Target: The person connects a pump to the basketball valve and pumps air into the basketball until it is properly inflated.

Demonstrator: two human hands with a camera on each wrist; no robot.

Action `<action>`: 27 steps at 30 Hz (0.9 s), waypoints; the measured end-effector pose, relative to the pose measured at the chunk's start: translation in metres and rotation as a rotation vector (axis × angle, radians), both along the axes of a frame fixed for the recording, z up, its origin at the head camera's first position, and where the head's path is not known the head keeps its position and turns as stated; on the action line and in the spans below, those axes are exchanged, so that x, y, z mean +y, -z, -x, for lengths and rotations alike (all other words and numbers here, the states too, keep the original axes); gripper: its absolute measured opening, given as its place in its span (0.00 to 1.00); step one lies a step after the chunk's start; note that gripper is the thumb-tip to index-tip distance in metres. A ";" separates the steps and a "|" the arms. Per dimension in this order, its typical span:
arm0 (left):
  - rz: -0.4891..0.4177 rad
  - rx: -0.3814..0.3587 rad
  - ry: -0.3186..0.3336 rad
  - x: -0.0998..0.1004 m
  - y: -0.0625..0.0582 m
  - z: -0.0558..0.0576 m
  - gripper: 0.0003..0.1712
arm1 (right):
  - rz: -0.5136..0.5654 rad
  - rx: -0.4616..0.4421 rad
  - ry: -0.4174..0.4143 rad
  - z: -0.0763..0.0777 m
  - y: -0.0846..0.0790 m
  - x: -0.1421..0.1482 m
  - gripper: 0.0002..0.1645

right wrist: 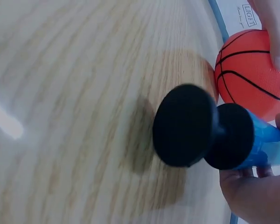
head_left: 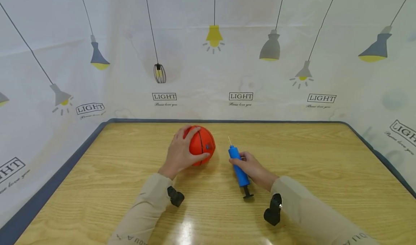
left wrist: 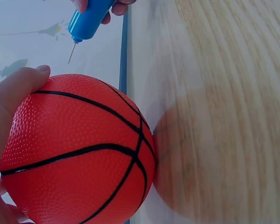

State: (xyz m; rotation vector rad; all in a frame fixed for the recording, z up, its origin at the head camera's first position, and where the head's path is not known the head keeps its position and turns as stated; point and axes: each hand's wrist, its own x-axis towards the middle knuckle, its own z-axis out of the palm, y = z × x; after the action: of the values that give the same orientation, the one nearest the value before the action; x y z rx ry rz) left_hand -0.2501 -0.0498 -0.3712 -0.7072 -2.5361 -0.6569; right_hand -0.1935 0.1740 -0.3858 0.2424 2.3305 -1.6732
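Observation:
A small red basketball with black lines rests on the wooden table. My left hand grips it from its left side, thumb in front and fingers over the top; the far fingers are hidden behind it. To the right, my right hand holds a blue hand pump round its barrel. The pump's black handle points back toward me and looks pushed in most of the way. At its far end, a thin needle sticks out, apart from the ball.
The wooden table has a dark blue edge along the back and sides. Behind it hangs a white cloth printed with lamps and lettering. Each wrist carries a small black camera.

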 end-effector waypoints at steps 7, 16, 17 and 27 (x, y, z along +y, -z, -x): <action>-0.003 0.017 0.007 0.000 0.001 -0.001 0.44 | -0.131 0.053 -0.010 0.007 0.007 0.001 0.29; -0.040 0.044 0.027 0.001 0.003 -0.002 0.44 | -0.343 0.137 -0.055 0.014 0.016 0.009 0.28; -0.040 0.046 0.030 0.001 0.004 -0.002 0.44 | -0.352 0.137 -0.055 0.015 0.016 0.010 0.29; -0.035 0.051 0.038 0.001 0.005 -0.003 0.44 | -0.387 0.175 -0.053 0.024 0.020 0.015 0.32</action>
State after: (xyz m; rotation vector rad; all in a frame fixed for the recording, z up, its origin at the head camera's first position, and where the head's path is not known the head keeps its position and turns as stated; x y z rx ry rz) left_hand -0.2471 -0.0486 -0.3763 -0.7519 -2.4648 -0.6852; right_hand -0.2176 0.1886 -0.4058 0.1074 2.7540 -1.2508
